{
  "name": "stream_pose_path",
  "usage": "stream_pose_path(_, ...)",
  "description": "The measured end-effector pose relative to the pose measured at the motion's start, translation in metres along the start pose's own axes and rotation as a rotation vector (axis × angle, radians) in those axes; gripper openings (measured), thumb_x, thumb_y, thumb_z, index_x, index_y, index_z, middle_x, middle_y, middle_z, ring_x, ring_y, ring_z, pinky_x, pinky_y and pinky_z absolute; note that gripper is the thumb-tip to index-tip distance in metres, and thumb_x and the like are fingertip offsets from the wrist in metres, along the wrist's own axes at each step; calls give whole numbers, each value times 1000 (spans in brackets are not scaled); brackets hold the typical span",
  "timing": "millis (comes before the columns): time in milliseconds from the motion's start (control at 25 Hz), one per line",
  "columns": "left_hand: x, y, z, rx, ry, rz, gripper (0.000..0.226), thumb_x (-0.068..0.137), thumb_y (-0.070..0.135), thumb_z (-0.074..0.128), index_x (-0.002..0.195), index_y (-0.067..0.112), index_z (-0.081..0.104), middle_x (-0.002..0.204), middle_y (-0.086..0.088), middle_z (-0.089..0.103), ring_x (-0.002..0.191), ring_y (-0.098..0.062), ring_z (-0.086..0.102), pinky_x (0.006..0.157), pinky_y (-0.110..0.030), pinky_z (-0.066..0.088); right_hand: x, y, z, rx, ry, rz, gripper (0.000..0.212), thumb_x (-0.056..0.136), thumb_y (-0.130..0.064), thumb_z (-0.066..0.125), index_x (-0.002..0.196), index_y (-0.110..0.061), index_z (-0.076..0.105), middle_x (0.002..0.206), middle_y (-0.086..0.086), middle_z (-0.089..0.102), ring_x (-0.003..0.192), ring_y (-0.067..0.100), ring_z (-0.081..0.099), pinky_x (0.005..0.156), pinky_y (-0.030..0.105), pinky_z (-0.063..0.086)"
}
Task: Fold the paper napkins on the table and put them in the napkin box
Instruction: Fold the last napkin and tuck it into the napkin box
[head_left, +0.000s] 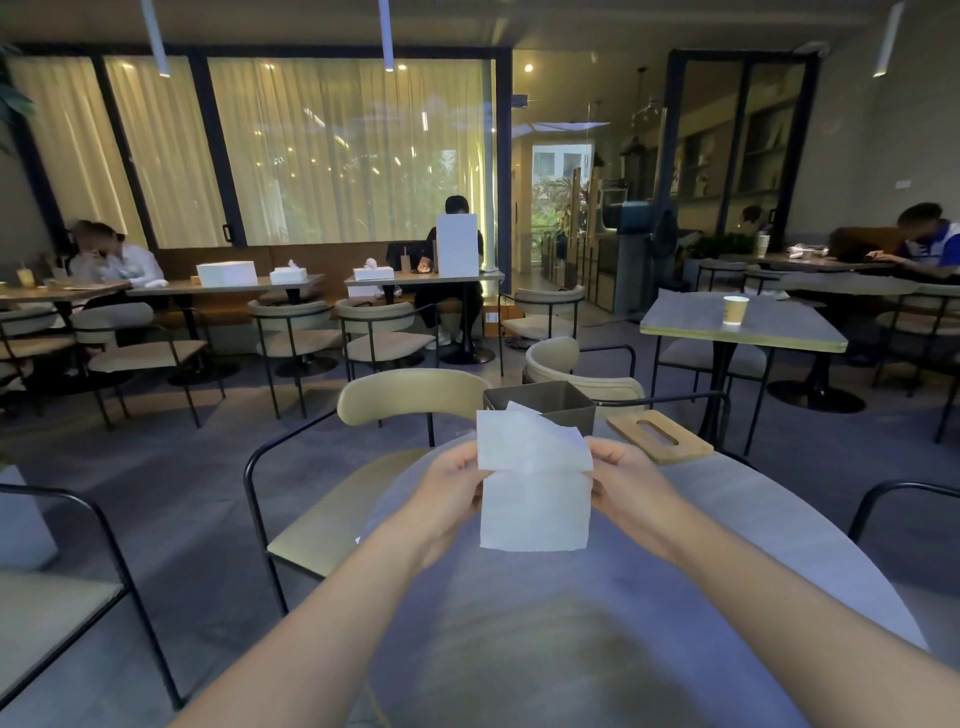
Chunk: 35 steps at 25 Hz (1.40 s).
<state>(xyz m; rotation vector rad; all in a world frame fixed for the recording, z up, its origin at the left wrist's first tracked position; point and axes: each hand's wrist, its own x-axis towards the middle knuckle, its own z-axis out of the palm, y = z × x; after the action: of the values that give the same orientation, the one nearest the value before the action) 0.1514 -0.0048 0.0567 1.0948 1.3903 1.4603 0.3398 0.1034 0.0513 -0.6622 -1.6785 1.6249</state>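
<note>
A white paper napkin (535, 493) hangs in the air above the round grey table (675, 571), its upper part bent over along a crease. My left hand (452, 493) pinches its left edge and my right hand (623, 483) pinches its right edge. Just behind the napkin stands the dark square napkin box (550, 402), open at the top, near the table's far edge. Its wooden lid (660, 436) with a slot lies flat on the table to the right of the box.
A beige chair (410, 400) stands behind the table on the left, another chair (576, 369) behind the box. A black chair frame (904, 499) rises at the right edge. A table with a paper cup (735, 310) stands further right. People sit at distant tables.
</note>
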Motion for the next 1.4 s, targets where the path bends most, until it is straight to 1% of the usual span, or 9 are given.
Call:
stream_pose_path(160,11,0,0,171,100,77,41,89,-4,42,61,22,58,88,-3,61,81,-22,49,67,-32,34,0,-7,-4,128,-66,27,37,104,-9,41,86,-10,73,85,5,70,81,24,63,72,32,50)
stream_pose_path(320,24,0,3,217,177,134,41,84,-5,35,63,22,58,86,-4,55,80,-22,43,64,-34,29,12,-5,-9,21,-13,51,19,100,-20,60,95,-8,74,99,8,73,90,22,68,85,37,51)
stream_pose_path(520,56,5,3,91,202,78,24,97,10,50,92,9,73,92,-5,66,83,-21,59,74,-33,44,54,2,-24,-273,189,-66,15,92,-10,74,87,-20,83,107,27,74,90,20,61,83,33,46)
stream_pose_path(680,92,-2,0,460,253,171,12,94,12,67,99,13,77,74,0,55,63,-7,48,62,-18,39,104,-12,-33,-452,216,-108,14,94,-9,72,87,-18,80,92,13,75,84,18,60,76,24,46)
stream_pose_path(880,147,5,-7,778,275,178,17,93,19,62,96,27,76,94,5,76,96,-17,65,89,-33,50,174,-7,-42,-708,291,-110,21,97,-10,68,85,-24,77,111,17,73,102,34,66,79,35,48)
stream_pose_path(1040,178,3,-7,1192,204,199,30,93,13,46,97,21,75,97,3,76,107,-27,53,91,-36,33,208,9,-49,-818,292,-47,21,98,-14,64,86,-28,74,114,7,72,106,25,64,84,34,47)
stream_pose_path(1120,191,1,-10,1233,177,186,31,93,14,43,93,19,74,94,2,76,105,-29,51,92,-37,36,216,16,-50,-915,293,-2,21,99,-21,63,85,-33,75,110,0,73,110,24,62,98,42,42)
stream_pose_path(1280,198,-5,-15,1213,170,200,29,99,26,48,94,21,76,102,-3,62,105,-29,48,92,-37,40,214,15,-42,-1096,261,14,22,98,-29,58,89,-31,78,111,-2,64,115,27,48,88,40,29)
stream_pose_path(1400,190,-4,-17,1079,185,198,26,101,31,50,101,21,74,105,-5,61,108,-27,48,99,-39,43,200,8,-39,-1058,280,-92,21,100,-33,58,90,-26,76,107,-1,63,108,25,54,97,43,42)
